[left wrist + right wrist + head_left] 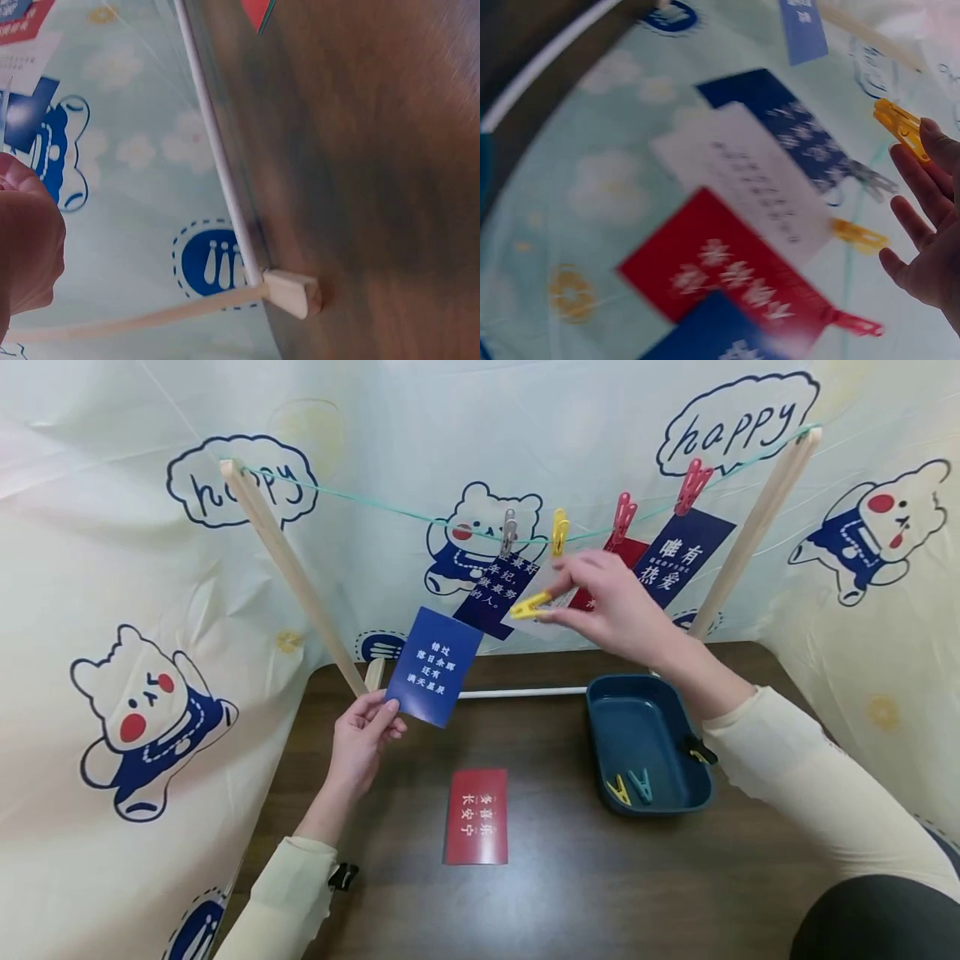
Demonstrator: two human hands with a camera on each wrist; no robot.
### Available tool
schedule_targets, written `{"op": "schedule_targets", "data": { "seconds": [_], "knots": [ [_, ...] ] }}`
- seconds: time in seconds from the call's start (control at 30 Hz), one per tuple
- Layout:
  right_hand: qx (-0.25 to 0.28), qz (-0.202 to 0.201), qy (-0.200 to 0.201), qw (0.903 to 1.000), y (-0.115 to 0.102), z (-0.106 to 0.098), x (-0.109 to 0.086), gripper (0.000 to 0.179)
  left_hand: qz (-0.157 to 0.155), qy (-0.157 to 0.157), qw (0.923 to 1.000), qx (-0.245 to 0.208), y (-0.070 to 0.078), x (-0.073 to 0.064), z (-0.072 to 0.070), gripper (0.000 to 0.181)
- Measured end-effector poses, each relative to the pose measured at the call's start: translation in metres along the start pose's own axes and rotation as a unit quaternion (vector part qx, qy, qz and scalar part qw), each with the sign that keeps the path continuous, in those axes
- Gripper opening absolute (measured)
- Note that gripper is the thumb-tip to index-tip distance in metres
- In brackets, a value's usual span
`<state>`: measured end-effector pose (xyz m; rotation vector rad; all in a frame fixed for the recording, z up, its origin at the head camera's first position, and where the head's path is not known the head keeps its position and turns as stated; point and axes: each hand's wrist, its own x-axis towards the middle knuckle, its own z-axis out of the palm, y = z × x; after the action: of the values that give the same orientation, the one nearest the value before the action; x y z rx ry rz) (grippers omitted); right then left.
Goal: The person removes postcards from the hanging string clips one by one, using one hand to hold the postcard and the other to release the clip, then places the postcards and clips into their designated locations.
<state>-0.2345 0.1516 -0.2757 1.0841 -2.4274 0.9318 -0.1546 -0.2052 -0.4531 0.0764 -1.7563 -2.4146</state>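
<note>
My left hand [362, 739] grips a blue card [437, 667] with white lettering by its lower left corner, in front of the string [375, 503]. In my right hand [618, 602] a yellow clothespin [530, 605] is pinched between thumb and fingers; the right wrist view shows this clothespin [900, 127] too. Clipped to the string are a navy card [491, 597] under a grey clothespin [509, 531], a white card [742, 176] under a yellow clothespin [559, 531], a red card [720, 262] and another navy card [686, 556] under red clothespins. My right hand partly covers the middle cards.
A red card [477, 817] lies on the dark wooden table [585, 877]. To the right stands a blue bin [622, 718] with a yellow and a teal clothespin inside. Wooden posts [288, 568] hold the string at both ends, and a white rod [525, 692] runs low between them.
</note>
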Motion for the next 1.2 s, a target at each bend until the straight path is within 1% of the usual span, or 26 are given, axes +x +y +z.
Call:
{"op": "schedule_targets", "data": {
  "seconds": [0.1, 0.2, 0.27, 0.33, 0.4, 0.5, 0.57, 0.63, 0.7, 0.77, 0.93, 1.03, 1.1, 1.2],
  "knots": [
    [0.0, 0.018, -0.019, 0.9997, 0.013, 0.007, -0.023, 0.028, -0.027, -0.003, 0.9995, 0.014, -0.006, -0.009, 0.001, 0.016],
    [0.002, 0.049, -0.039, 0.998, 0.026, 0.012, -0.044, 0.028, -0.054, -0.01, 0.9981, 0.029, -0.012, -0.015, 0.001, 0.022],
    [0.0, 0.073, -0.055, 0.9958, 0.032, 0.015, -0.057, 0.028, -0.077, -0.017, 0.996, 0.042, -0.015, -0.02, 0.001, 0.021],
    [-0.004, 0.087, -0.071, 0.9937, 0.037, 0.017, -0.069, 0.028, -0.103, -0.031, 0.9923, 0.061, -0.016, -0.025, 0.001, 0.019],
    [-0.009, 0.094, -0.089, 0.9915, 0.042, 0.017, -0.081, 0.028, -0.135, -0.05, 0.9857, 0.088, -0.017, -0.031, 0.001, 0.017],
    [-0.016, 0.105, -0.113, 0.9878, 0.049, 0.019, -0.097, 0.028, -0.182, -0.084, 0.9722, 0.12, -0.02, -0.038, 0.001, 0.017],
    [-0.017, 0.116, -0.128, 0.9849, 0.054, 0.021, -0.107, 0.027, -0.208, -0.098, 0.964, 0.132, -0.022, -0.042, 0.001, 0.012],
    [-0.019, 0.129, -0.14, 0.9815, 0.059, 0.023, -0.117, 0.027, -0.23, -0.111, 0.9575, 0.135, -0.026, -0.046, 0.0, 0.008],
    [-0.017, 0.141, -0.152, 0.9782, 0.064, 0.025, -0.127, 0.027, -0.245, -0.115, 0.9529, 0.137, -0.029, -0.05, 0.0, 0.006],
    [-0.02, 0.146, -0.16, 0.976, 0.068, 0.028, -0.135, 0.027, -0.255, -0.122, 0.9499, 0.133, -0.032, -0.053, -0.001, 0.006],
    [-0.042, 0.15, -0.182, 0.9709, 0.079, 0.039, -0.154, 0.026, -0.285, -0.154, 0.9377, 0.126, -0.042, -0.062, -0.005, 0.007],
    [-0.067, 0.15, -0.204, 0.9651, 0.084, 0.045, -0.165, 0.024, -0.305, -0.181, 0.9256, 0.132, -0.049, -0.067, -0.008, 0.007],
    [-0.08, 0.148, -0.22, 0.9609, 0.087, 0.048, -0.172, 0.022, -0.317, -0.197, 0.9164, 0.144, -0.054, -0.069, -0.009, 0.007],
    [-0.096, 0.149, -0.245, 0.9532, 0.092, 0.05, -0.18, 0.02, -0.317, -0.219, 0.903, 0.19, -0.06, -0.072, -0.01, 0.008]
  ]
}}
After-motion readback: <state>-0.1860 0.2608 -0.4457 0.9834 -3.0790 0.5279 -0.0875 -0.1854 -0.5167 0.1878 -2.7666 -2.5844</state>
